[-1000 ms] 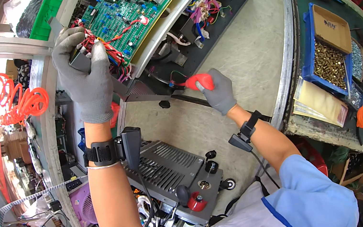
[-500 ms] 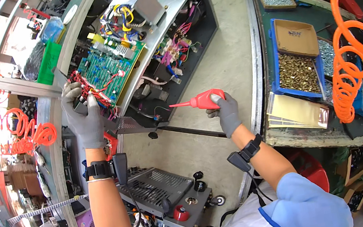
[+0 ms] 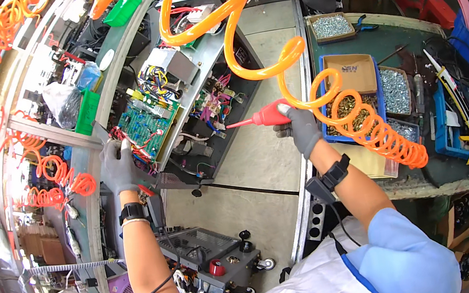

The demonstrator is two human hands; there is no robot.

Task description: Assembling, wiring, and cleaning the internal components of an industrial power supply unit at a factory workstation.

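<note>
My gloved right hand (image 3: 300, 127) is closed round a red squeeze bottle (image 3: 270, 115). Its long thin nozzle points left, over the open floor side of a machine. At the near left edge of that machine, my gloved left hand (image 3: 119, 168) has its fingers bent round a bundle of red wires (image 3: 117, 134), partly hidden by the glove. Just beyond those wires lies a green circuit board (image 3: 146, 127) full of components. A metal box with coloured cables (image 3: 176, 65) sits behind the board on the grey machine panel.
An orange coiled air hose (image 3: 271, 71) hangs across the front, passing close to my right hand. On the right bench stand a blue tray of brass screws (image 3: 327, 130) and a box of silver screws (image 3: 395, 90). A grey wheeled machine (image 3: 202, 246) stands below.
My view has shifted, and the orange hose now spans further left across the middle. The red bottle has moved slightly away from me and to the right. My left hand stays at the wires.
</note>
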